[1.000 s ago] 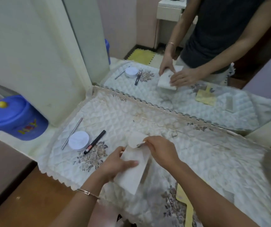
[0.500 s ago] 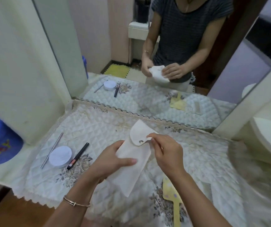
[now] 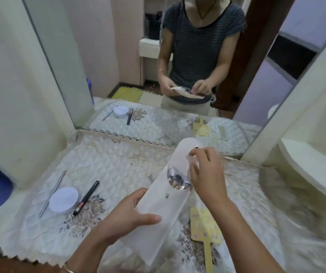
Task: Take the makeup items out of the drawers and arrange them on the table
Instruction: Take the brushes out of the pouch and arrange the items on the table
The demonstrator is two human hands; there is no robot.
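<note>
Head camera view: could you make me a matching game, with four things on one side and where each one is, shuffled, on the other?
Things:
1. white pouch
2. round white jar
3. black pencil
4. yellow paddle

Places:
A. flat on the cloth, beside the right forearm
B. held in the left hand, flap open
C. just right of the jar in the picture
D. between the silver stick and the pencil

Pairs: 1-B, 2-D, 3-C, 4-A.
</note>
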